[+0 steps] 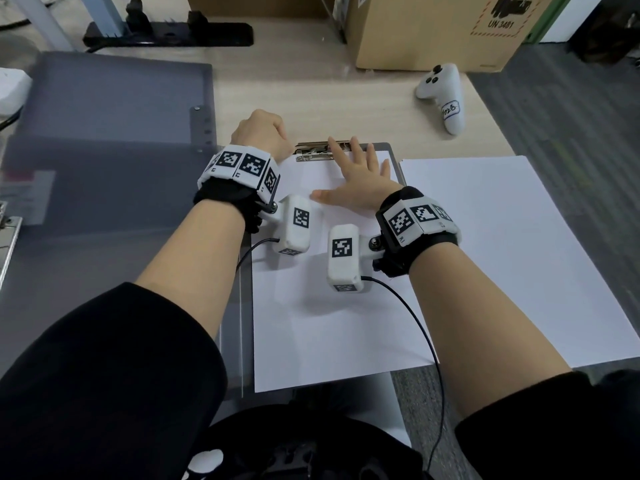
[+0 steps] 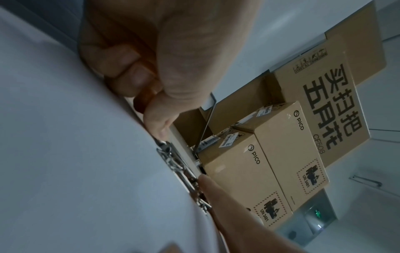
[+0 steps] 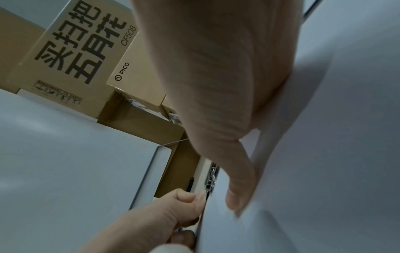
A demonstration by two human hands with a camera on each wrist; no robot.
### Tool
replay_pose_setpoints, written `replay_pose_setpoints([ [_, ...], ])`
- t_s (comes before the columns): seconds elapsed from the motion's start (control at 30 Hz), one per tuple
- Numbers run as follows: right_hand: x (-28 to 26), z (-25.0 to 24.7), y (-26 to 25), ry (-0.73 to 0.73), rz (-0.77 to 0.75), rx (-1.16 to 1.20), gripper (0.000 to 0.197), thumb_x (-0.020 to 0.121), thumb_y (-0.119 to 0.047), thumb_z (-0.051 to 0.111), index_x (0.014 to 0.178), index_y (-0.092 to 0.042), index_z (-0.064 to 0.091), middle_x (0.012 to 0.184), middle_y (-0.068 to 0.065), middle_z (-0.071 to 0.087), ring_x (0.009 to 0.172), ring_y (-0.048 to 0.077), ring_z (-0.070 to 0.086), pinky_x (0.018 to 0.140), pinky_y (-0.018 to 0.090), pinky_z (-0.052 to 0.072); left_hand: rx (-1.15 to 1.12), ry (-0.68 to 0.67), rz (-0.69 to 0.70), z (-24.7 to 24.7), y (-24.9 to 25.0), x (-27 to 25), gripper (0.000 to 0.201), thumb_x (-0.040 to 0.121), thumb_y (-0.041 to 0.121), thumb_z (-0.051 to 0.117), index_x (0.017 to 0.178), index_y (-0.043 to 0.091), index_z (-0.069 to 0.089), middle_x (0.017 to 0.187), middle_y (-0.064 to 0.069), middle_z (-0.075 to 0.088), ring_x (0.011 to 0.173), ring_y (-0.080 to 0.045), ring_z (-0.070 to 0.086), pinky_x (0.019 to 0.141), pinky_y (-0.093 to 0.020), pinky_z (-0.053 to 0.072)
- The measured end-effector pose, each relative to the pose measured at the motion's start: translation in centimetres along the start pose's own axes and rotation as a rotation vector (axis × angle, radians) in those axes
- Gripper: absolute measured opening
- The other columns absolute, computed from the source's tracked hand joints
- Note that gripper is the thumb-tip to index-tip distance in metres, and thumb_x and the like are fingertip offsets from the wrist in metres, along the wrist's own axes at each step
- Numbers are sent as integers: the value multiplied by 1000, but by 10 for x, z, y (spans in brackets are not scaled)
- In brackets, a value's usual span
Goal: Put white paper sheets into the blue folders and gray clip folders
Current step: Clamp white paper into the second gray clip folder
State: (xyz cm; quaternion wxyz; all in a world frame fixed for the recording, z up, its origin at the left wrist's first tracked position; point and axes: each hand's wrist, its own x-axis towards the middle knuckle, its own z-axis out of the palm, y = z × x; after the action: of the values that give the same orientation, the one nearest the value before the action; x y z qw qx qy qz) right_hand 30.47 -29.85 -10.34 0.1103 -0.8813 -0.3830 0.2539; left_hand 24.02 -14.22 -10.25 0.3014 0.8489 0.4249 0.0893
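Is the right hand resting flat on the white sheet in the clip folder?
Yes, the right hand lies with spread fingers on the white sheet.

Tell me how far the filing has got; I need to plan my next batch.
Done: one white sheet already lies on the gray clip folder. In hand: the left hand grips the metal clip at its left end while the right hand presses the sheet flat under it. Left: the paper stack beside it, and the open gray folder at left holds no sheet that shows.
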Motion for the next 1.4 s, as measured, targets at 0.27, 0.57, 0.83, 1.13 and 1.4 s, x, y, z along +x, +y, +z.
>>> replay_pose_setpoints([
  [0.27,-1,-1,-1,0,-5,7,93,86,-54,56,150,-33,-8,158,5,-20,145,29,-23,118,51,-12,-11,-46,-15,-5,7,-6,26,87,11,55,64,21,50,93,-4,60,87,-26,54,74,-28,41],
  [0.57,-16,-5,4,7,-40,98,93,85,-40,65,152,-26,2,160,7,-14,146,27,-18,119,45,-9,101,-208,-123,-6,25,-41,53,95,21,42,143,14,21,145,-13,18,122,-42,42,97,-44,45],
  [0.83,-69,-26,44,-20,-58,475,64,88,-24,65,144,-16,37,146,4,41,135,15,39,106,25,33,104,-380,64,-6,50,-93,44,98,26,34,142,19,34,153,-7,22,122,-32,49,106,-40,39],
  [1.13,-138,-29,92,199,27,667,42,88,-20,64,128,-10,53,118,6,63,89,16,64,72,23,54,118,-516,316,35,96,-163,35,99,20,35,125,10,57,136,-7,53,126,-23,47,99,-27,34],
  [1.4,-175,-13,147,773,273,549,26,82,-17,60,107,-11,67,98,6,72,89,20,67,81,33,54,309,-478,304,79,104,-190,27,95,24,35,81,7,50,117,-12,55,109,-32,50,100,-46,38],
])
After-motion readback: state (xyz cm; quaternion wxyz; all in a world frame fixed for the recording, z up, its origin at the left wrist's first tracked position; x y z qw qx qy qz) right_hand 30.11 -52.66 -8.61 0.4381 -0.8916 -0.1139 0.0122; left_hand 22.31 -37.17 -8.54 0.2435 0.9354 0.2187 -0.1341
